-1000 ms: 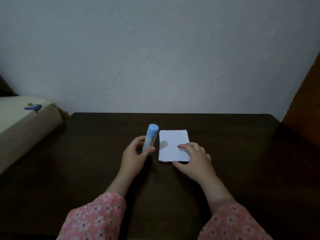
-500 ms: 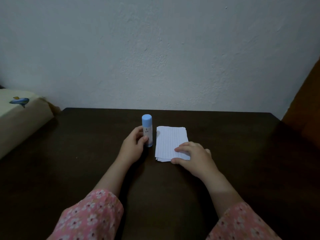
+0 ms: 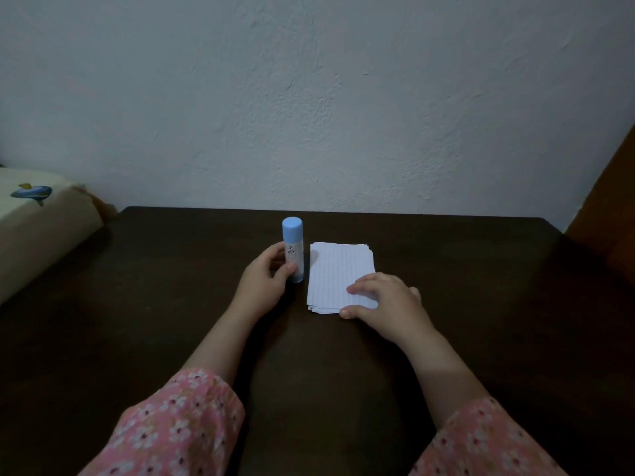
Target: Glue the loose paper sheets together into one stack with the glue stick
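Note:
A blue-capped glue stick (image 3: 293, 245) stands upright on the dark wooden table (image 3: 481, 304), cap on. My left hand (image 3: 266, 281) grips its lower body, thumb in front and fingers behind. Just right of it lies a small stack of lined white paper sheets (image 3: 338, 273), edges slightly fanned. My right hand (image 3: 385, 300) rests on the stack's near right corner, fingers lying on top and thumb at the near edge.
A cream cushion or mattress (image 3: 37, 228) with a blue fish print lies at the left beyond the table edge. A white wall rises behind the table. An orange-brown panel (image 3: 611, 207) stands at the far right.
The glue stick was tilted and lifted in my left hand; it now stands upright on the table beside the paper. My right hand stayed on the stack.

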